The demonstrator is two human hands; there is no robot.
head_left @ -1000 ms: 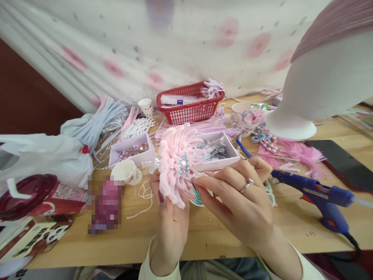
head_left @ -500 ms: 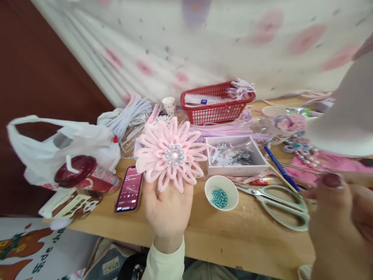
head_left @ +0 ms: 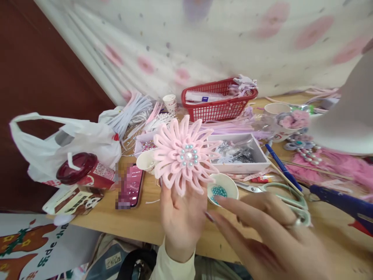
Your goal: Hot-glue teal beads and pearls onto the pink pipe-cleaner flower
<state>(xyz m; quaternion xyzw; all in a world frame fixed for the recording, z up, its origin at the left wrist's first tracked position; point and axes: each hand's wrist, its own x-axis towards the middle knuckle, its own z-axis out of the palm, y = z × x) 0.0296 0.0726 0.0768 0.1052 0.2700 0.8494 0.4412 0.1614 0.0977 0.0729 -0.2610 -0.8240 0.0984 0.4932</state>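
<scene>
A pink pipe-cleaner flower [head_left: 171,171] faces me, with a white pearl and a ring of pale blue beads at its centre. My left hand [head_left: 185,217] holds it from behind and below, palm up; the fingers are hidden behind the petals. To its right, my right hand [head_left: 279,233] is open, thumb and forefinger apart, a ring on one finger. Its fingertips are close to the flower's lower right and in front of a white paper cup [head_left: 231,187] of teal beads [head_left: 218,192]. Partly behind this hand lie scissors [head_left: 294,193] with pale green handles.
A blue glue gun [head_left: 340,200] lies at the right, below a white lamp shade [head_left: 346,124]. Behind the flower stand a white box [head_left: 241,168] of trinkets and a red basket [head_left: 215,112]. A phone [head_left: 135,186], lidded drink cup [head_left: 96,173] and plastic bag [head_left: 37,147] are left.
My left hand has moved right with the flower. My right hand has come in from the right edge towards the flower, fingers spreading. The blue glue gun now shows at the right.
</scene>
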